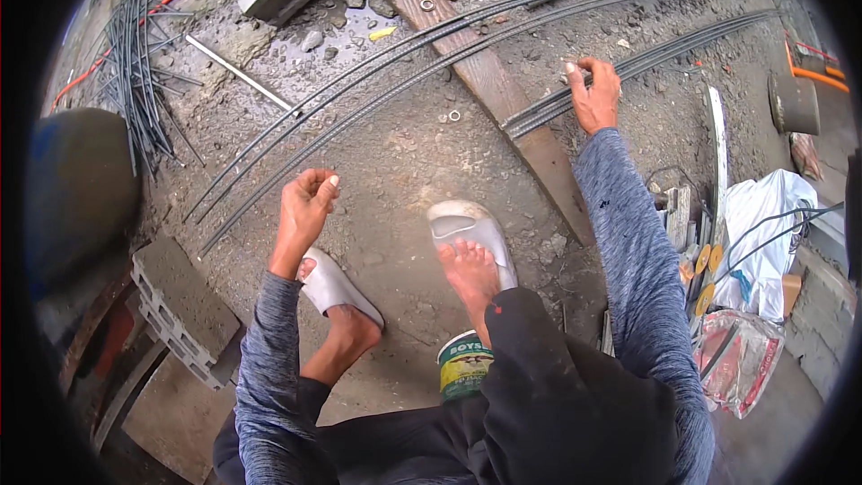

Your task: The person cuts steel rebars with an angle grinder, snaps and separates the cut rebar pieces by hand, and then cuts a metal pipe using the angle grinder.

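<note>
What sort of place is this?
Probably a construction site or work yard: a bundle of metal rods resting on a wooden plank, a hollow concrete block at left, and rough ground strewn with rubble.

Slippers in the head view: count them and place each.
2: a left slipper on the left foot, and a right slipper at the right foot.
</note>
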Action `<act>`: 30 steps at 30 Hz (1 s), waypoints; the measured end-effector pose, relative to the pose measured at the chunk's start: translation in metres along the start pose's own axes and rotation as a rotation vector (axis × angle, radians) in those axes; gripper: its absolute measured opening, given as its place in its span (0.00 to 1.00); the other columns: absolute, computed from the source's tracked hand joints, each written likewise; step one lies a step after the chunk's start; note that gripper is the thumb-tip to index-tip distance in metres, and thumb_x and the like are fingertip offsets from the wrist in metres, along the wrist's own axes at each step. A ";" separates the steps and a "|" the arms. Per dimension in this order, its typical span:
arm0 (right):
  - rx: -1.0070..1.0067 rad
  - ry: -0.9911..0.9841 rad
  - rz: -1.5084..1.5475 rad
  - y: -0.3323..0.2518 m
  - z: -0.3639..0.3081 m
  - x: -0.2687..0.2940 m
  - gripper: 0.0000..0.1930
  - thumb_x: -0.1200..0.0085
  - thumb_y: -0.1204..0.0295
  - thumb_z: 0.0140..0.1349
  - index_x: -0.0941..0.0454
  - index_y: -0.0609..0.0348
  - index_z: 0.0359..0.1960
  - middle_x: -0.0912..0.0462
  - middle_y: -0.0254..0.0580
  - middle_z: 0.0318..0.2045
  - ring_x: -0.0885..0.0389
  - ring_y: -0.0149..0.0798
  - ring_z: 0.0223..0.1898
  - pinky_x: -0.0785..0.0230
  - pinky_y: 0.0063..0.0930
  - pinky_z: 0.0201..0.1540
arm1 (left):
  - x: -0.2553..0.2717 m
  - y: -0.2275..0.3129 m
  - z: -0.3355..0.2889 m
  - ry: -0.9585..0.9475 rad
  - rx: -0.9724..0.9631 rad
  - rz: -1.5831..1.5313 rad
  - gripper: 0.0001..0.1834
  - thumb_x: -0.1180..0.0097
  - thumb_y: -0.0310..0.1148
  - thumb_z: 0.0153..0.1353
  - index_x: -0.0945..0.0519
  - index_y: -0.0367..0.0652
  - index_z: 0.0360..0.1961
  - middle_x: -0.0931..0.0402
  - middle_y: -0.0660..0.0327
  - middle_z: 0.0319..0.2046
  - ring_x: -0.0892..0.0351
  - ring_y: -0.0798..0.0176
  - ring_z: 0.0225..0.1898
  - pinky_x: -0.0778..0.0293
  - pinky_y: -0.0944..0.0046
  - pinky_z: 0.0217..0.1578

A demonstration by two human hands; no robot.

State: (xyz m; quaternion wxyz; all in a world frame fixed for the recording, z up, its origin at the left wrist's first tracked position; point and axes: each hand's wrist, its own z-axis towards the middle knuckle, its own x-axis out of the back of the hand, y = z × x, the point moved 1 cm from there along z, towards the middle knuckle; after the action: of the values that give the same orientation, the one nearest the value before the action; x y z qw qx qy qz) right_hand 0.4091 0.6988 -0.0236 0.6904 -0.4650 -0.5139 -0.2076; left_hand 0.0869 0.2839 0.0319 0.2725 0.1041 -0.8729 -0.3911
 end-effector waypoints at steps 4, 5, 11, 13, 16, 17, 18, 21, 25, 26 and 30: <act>-0.437 0.207 0.366 0.024 -0.026 -0.009 0.24 0.38 0.53 0.67 0.20 0.64 0.49 0.19 0.47 0.48 0.22 0.41 0.49 0.30 0.36 0.55 | -0.017 -0.016 -0.023 -0.034 0.055 -0.033 0.15 0.40 0.37 0.71 0.17 0.33 0.43 0.18 0.61 0.29 0.25 0.73 0.25 0.27 0.70 0.27; -0.547 0.205 0.504 0.027 -0.034 -0.011 0.25 0.38 0.53 0.68 0.20 0.67 0.49 0.19 0.45 0.45 0.21 0.38 0.45 0.29 0.34 0.51 | -0.019 -0.017 -0.026 -0.044 0.058 -0.054 0.15 0.40 0.37 0.71 0.18 0.33 0.44 0.18 0.61 0.29 0.25 0.73 0.25 0.27 0.70 0.27; -0.755 0.147 0.883 0.024 -0.041 -0.027 0.24 0.42 0.55 0.72 0.28 0.64 0.56 0.19 0.41 0.41 0.20 0.32 0.40 0.27 0.28 0.42 | -0.021 -0.006 -0.024 -0.046 0.055 -0.015 0.15 0.40 0.37 0.70 0.18 0.33 0.44 0.18 0.61 0.29 0.25 0.73 0.25 0.27 0.70 0.28; -0.832 0.156 1.365 0.027 -0.031 -0.030 0.20 0.45 0.57 0.74 0.29 0.62 0.54 0.19 0.43 0.43 0.19 0.36 0.41 0.27 0.32 0.43 | -0.029 -0.004 -0.024 -0.051 0.056 -0.012 0.15 0.40 0.37 0.71 0.18 0.33 0.44 0.18 0.62 0.29 0.25 0.73 0.25 0.27 0.69 0.28; -0.865 0.159 1.567 0.027 -0.019 -0.041 0.20 0.48 0.56 0.77 0.29 0.63 0.53 0.19 0.49 0.46 0.18 0.45 0.48 0.25 0.41 0.53 | -0.042 -0.005 -0.027 -0.109 0.052 -0.005 0.16 0.40 0.37 0.70 0.18 0.29 0.43 0.16 0.57 0.30 0.19 0.67 0.32 0.23 0.65 0.32; -0.881 0.167 1.703 0.026 -0.015 -0.048 0.20 0.50 0.56 0.77 0.29 0.63 0.52 0.18 0.50 0.48 0.18 0.48 0.50 0.26 0.44 0.57 | -0.047 -0.008 -0.029 -0.103 0.055 -0.006 0.16 0.40 0.37 0.70 0.18 0.29 0.43 0.16 0.57 0.30 0.19 0.67 0.32 0.23 0.65 0.32; -0.877 0.175 1.762 0.026 -0.013 -0.052 0.19 0.50 0.55 0.77 0.28 0.63 0.49 0.18 0.51 0.49 0.18 0.52 0.52 0.27 0.50 0.61 | -0.053 -0.014 -0.031 -0.112 0.031 -0.003 0.16 0.40 0.37 0.70 0.18 0.29 0.43 0.16 0.57 0.30 0.19 0.67 0.32 0.23 0.63 0.32; -0.861 0.137 1.957 0.029 -0.014 -0.063 0.18 0.51 0.56 0.77 0.27 0.62 0.47 0.17 0.52 0.47 0.18 0.52 0.51 0.26 0.53 0.60 | -0.070 -0.019 -0.039 -0.115 0.042 -0.020 0.16 0.39 0.37 0.69 0.17 0.29 0.43 0.15 0.56 0.30 0.18 0.65 0.31 0.23 0.61 0.34; -0.801 0.146 1.860 0.052 -0.006 -0.066 0.16 0.57 0.59 0.80 0.27 0.61 0.44 0.18 0.48 0.40 0.19 0.49 0.44 0.26 0.53 0.56 | -0.083 -0.005 -0.039 -0.163 0.030 -0.054 0.15 0.39 0.38 0.71 0.18 0.32 0.44 0.17 0.61 0.30 0.22 0.71 0.28 0.26 0.68 0.29; -0.879 0.181 1.751 0.035 -0.011 -0.069 0.17 0.60 0.59 0.81 0.27 0.61 0.42 0.20 0.46 0.38 0.20 0.47 0.41 0.26 0.52 0.54 | -0.075 -0.001 -0.041 -0.148 0.028 -0.073 0.16 0.39 0.38 0.71 0.18 0.32 0.44 0.17 0.61 0.31 0.22 0.71 0.29 0.25 0.68 0.30; -0.819 0.211 1.779 0.036 -0.020 -0.038 0.20 0.62 0.58 0.81 0.28 0.63 0.41 0.22 0.45 0.35 0.21 0.44 0.40 0.24 0.46 0.52 | -0.064 0.033 -0.026 -0.104 -0.067 -0.130 0.16 0.39 0.38 0.71 0.18 0.32 0.45 0.17 0.61 0.31 0.21 0.71 0.31 0.24 0.68 0.32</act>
State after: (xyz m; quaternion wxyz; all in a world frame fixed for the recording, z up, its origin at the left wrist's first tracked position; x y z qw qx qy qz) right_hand 0.4324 0.6912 -0.0738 0.4228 -0.8644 0.1995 0.1852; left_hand 0.1554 0.3149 0.0458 0.2041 0.1308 -0.8638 -0.4417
